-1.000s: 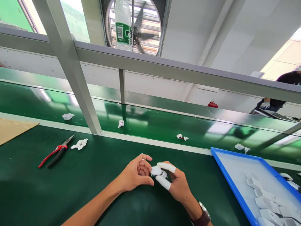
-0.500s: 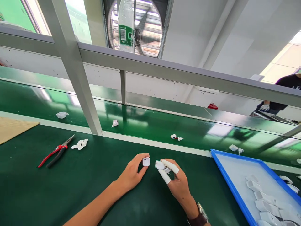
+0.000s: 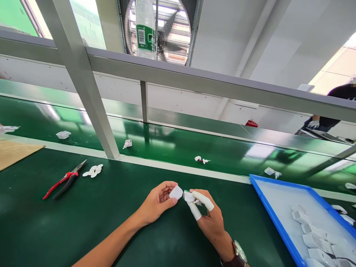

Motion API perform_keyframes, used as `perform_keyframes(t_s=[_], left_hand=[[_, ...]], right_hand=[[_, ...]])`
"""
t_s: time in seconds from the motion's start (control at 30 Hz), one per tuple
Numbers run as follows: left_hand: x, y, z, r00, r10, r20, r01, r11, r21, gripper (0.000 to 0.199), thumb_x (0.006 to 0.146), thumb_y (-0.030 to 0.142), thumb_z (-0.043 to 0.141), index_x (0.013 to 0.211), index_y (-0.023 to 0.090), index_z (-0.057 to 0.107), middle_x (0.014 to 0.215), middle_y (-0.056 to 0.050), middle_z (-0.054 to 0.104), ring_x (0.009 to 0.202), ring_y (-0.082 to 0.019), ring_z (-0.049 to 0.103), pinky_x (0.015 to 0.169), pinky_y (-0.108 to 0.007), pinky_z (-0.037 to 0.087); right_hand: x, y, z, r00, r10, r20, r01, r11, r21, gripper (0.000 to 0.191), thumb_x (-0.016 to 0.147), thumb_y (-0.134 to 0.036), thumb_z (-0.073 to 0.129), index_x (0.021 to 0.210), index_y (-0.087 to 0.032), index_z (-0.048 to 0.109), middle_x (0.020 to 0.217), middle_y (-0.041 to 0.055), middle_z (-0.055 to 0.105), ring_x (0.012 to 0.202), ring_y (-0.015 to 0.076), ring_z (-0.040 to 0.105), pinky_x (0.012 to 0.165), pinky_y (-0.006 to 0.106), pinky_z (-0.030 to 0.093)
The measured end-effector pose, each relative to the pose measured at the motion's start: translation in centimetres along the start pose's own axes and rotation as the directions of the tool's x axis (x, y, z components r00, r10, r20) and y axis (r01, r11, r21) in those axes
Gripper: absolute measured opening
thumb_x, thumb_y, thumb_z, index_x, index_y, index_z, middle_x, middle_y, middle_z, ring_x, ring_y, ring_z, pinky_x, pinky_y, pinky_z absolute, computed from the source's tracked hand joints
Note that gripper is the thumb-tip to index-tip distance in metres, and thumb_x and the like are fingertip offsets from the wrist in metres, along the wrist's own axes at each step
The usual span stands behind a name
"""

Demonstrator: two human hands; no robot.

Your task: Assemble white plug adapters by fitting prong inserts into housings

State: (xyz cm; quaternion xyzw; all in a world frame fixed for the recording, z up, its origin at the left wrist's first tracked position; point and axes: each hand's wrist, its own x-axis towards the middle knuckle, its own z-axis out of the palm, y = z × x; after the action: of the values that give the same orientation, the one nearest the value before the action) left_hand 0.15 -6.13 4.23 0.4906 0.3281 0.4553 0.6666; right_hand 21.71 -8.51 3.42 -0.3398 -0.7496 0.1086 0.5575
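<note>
Between thumb and fingers, my left hand [image 3: 160, 204] holds a small white plastic housing [image 3: 176, 192] with rounded corners. Close beside it, my right hand [image 3: 208, 211] pinches a white part with a green circuit board edge [image 3: 189, 196]; white finger cots cover its thumb and forefinger. The two pieces almost meet over the dark green table [image 3: 155, 244]; whether they touch I cannot tell. Red-and-black long-nose pliers [image 3: 68, 179] lie on the left, next to a small pile of flat white oval pieces [image 3: 93, 170].
A blue-rimmed tray [image 3: 274, 218] of white housings stands at the right. Behind a pale edge strip runs a green conveyor belt [image 3: 167, 148] carrying scattered white parts. A metal post [image 3: 83, 81] rises at the left. Tan cardboard [image 3: 19, 152] lies far left; a person [image 3: 330, 107] is at the back right.
My left hand has turned the housing, so its smooth outer face shows instead of its slotted end, and brought it nearer the right-hand part. Parts on the belt have shifted left.
</note>
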Motion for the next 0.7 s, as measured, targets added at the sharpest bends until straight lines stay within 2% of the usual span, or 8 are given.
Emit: perform_keyframes(t_s=[0.13,0.23,0.37,0.6,0.7], left_hand=[[-0.1,0.7,0.1,0.985,-0.159,0.066,0.17,0.957,-0.236,0.045,0.077,0.036,0.082,0.115,0.013,0.075,0.097,-0.009,0.069,0.081,-0.017,0.059,0.074,-0.031,0.049],[-0.1,0.9,0.3,0.979,-0.182,0.089,0.201,0.922,-0.33,0.041,0.076,0.035,0.084,0.11,0.014,0.076,0.091,-0.008,0.067,0.076,-0.016,0.058,0.068,-0.029,0.047],[-0.1,1.1,0.4,0.986,-0.135,0.1,0.16,0.939,-0.305,0.031,0.076,0.031,0.086,0.099,0.013,0.076,0.088,-0.007,0.066,0.08,-0.015,0.056,0.072,-0.025,0.045],[-0.3,1.4,0.6,0.982,-0.126,0.14,0.163,0.941,-0.297,0.034,0.075,0.032,0.087,0.101,0.013,0.075,0.09,-0.008,0.069,0.083,-0.017,0.058,0.081,-0.027,0.044],[-0.3,1.3,0.6,0.982,-0.122,0.141,0.159,0.942,-0.295,0.035,0.075,0.032,0.088,0.102,0.013,0.075,0.091,-0.008,0.07,0.084,-0.017,0.06,0.083,-0.027,0.044]], right_hand=[[-0.2,-0.3,0.1,0.999,-0.048,-0.01,0.049,0.999,0.017,0.051,0.09,-0.001,0.063,0.134,-0.028,0.058,0.113,0.0086,0.071,0.096,0.0208,0.07,0.073,0.033,0.063],[-0.2,-0.6,0.1,0.994,-0.107,0.005,0.107,0.994,0.017,0.057,0.089,0.002,0.063,0.138,-0.027,0.056,0.114,0.0103,0.07,0.099,0.0225,0.069,0.077,0.038,0.063],[-0.1,-1.1,0.1,0.992,-0.127,0.018,0.127,0.992,0.009,0.061,0.088,0.002,0.064,0.141,-0.027,0.054,0.112,0.0105,0.069,0.097,0.0226,0.069,0.077,0.039,0.063],[-0.1,-1.5,0.1,0.983,-0.177,0.053,0.182,0.978,-0.106,0.061,0.091,-0.003,0.063,0.145,-0.028,0.05,0.11,0.0109,0.071,0.096,0.0247,0.07,0.078,0.043,0.064],[-0.3,-1.6,0.1,0.984,-0.163,0.075,0.174,0.969,-0.177,0.059,0.092,-0.004,0.062,0.144,-0.028,0.051,0.108,0.0101,0.072,0.094,0.0246,0.07,0.08,0.043,0.064]])
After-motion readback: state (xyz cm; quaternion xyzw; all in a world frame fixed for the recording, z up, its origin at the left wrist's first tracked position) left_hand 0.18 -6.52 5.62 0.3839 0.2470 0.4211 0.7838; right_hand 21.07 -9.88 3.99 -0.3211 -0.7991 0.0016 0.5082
